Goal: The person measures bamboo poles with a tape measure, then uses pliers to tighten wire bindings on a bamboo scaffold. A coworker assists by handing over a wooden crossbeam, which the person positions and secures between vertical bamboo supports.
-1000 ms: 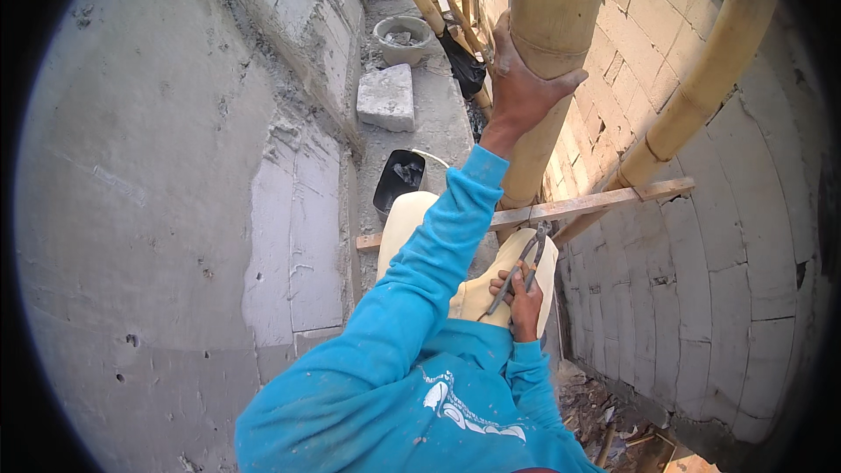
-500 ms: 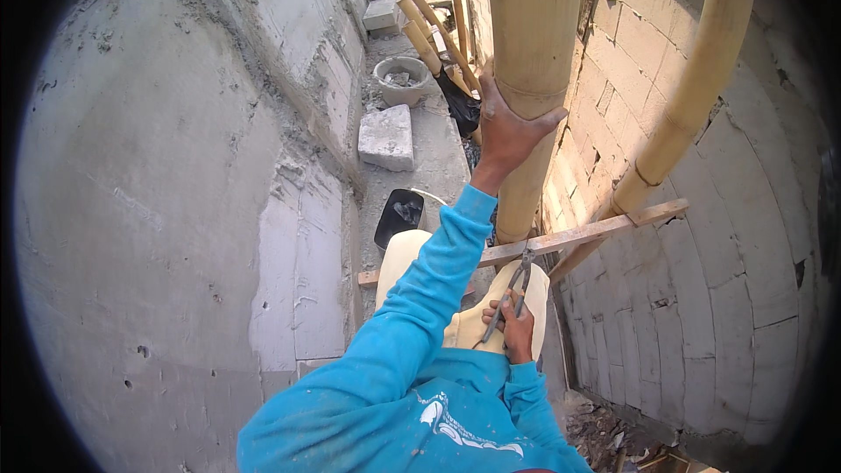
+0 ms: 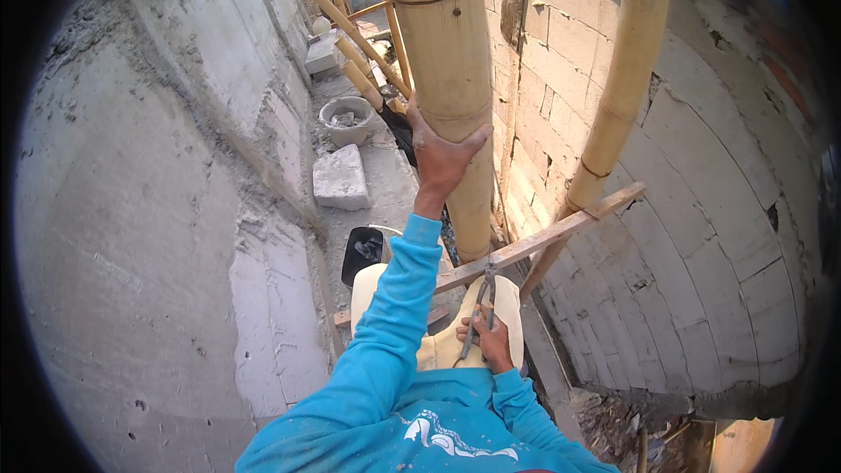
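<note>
Leftward in my view slides the bamboo pole point(image 3: 442, 48); my left hand point(image 3: 441, 158) clasps it, my right hand point(image 3: 494, 342) gripping pincers point(image 3: 470, 333).

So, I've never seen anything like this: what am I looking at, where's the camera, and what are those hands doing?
There is no machine here, just a person's two bare hands. Every picture comes from a wide fisheye camera worn on the head, looking down, so straight edges look bent. The left hand is wrapped around a thick bamboo pole. The right hand holds grey pincers, their head close to a wooden strip; whether they touch it, I can't tell. On the concrete surface to the left of the pole, from near to far, are a black container, a pale block and a grey bucket with rubble-like pieces inside.
</note>
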### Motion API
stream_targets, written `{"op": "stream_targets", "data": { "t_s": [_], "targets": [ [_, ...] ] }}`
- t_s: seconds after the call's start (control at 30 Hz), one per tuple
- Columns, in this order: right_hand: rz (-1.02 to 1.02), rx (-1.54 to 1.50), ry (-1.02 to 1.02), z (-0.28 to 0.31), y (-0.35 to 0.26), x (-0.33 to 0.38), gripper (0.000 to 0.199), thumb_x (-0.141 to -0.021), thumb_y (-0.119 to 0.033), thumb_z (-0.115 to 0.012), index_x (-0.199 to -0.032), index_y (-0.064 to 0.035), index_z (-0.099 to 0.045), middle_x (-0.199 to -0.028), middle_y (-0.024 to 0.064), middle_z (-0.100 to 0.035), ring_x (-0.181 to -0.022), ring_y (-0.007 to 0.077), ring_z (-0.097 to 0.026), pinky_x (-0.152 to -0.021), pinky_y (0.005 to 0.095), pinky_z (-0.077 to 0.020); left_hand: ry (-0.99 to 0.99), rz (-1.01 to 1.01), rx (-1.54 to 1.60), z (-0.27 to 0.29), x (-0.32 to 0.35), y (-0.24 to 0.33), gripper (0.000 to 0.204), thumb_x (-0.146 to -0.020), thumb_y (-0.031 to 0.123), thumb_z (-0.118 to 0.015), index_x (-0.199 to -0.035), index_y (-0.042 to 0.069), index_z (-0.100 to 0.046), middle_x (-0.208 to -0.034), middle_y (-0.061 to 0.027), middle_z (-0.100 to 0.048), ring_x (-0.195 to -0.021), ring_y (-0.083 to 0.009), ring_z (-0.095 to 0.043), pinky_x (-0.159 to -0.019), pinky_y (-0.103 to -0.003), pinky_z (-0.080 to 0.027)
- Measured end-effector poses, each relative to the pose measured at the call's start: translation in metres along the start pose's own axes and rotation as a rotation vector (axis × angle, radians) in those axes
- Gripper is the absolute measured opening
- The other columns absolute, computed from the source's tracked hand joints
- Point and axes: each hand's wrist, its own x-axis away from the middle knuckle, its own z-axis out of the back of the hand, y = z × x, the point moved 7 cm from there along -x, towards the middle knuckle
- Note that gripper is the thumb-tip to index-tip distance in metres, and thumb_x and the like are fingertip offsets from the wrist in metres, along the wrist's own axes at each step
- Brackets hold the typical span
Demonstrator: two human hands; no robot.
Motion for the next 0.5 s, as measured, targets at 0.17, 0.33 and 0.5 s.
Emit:
{"op": "stream_targets", "data": {
  "t_s": [0.17,0.33,0.5],
  "targets": [
    [0.002,-0.02,0.001,-0.001,-0.001,0.002,0.047,-0.102,-0.009,-0.053,-0.144,0.0059,-0.039,-0.109,0.0233,-0.065,-0.088,0.0286,-0.072,-0.077,0.0377,-0.0629,0.004,-0.004,-0.016,0.0,0.001,0.004,0.106,-0.065,0.018,-0.092,-0.145,-0.003,-0.025,-0.13,-0.0215,-0.051,-0.121,-0.0312,-0.055,-0.105,-0.04,-0.046],
    [-0.016,-0.048,0.017,0.0,0.002,0.001,0.044,-0.102,-0.008,-0.054,-0.142,0.0035,-0.042,-0.107,0.0212,-0.065,-0.088,0.0275,-0.072,-0.076,0.036,-0.0629,0.019,-0.066,-0.048,0.001,0.002,0.011,0.105,-0.066,0.019,-0.093,-0.144,-0.004,-0.027,-0.13,-0.0212,-0.052,-0.12,-0.0298,-0.056,-0.103,-0.038,-0.048],
    [-0.004,-0.061,-0.007,0.0,0.005,-0.001,0.044,-0.102,-0.008,-0.054,-0.143,0.0035,-0.041,-0.107,0.0206,-0.065,-0.088,0.0271,-0.071,-0.077,0.0374,-0.0629,-0.003,-0.056,-0.06,-0.002,0.0,0.005,0.103,-0.07,0.018,-0.091,-0.145,-0.005,-0.024,-0.134,-0.0205,-0.047,-0.124,-0.0282,-0.052,-0.106,-0.038,-0.044]
  ]
}}
